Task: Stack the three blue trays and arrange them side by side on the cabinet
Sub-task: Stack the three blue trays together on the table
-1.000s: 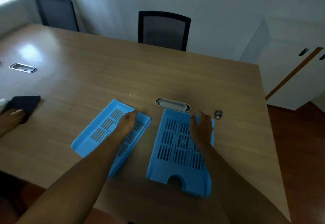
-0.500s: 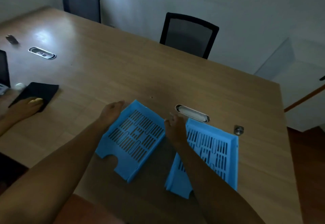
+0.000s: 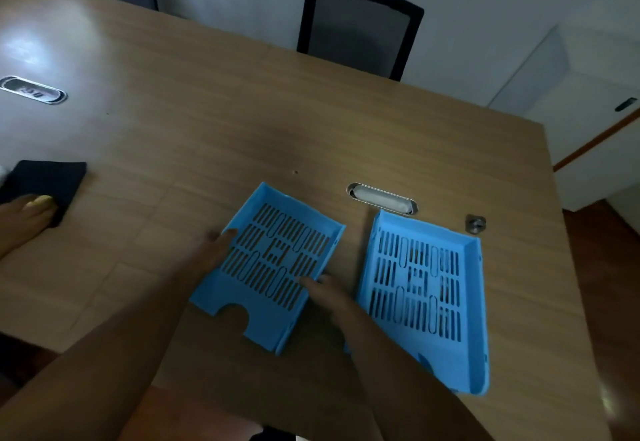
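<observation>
Two blue trays lie flat on the wooden surface (image 3: 311,111), near the front edge; a third isn't in view. The left tray (image 3: 273,267) sits rotated, its long axis running from the notched front end at lower left to the far wall at upper right. The right tray (image 3: 422,295) lies w/ its long axis roughly straight away from the person, notch end nearest. A narrow gap of bare wood separates them.

Left hand (image 3: 211,250) is on the left tray's left rim, fingers extended and loosely spread, not clearly curled round anything. Right hand (image 3: 329,293) sits at that tray's right rim, in the gap, fingers open and touching the edge; blur hides whether either hand really grips.

So both hands bracket the left tray across its short axis, and the right tray lies just to the right of the right hand. Prob. next: lift the left tray, square it, drop it into the right one.

Both trays hold nothing. A small metal fitting (image 3: 475,224) sits beyond the right tray.
</observation>
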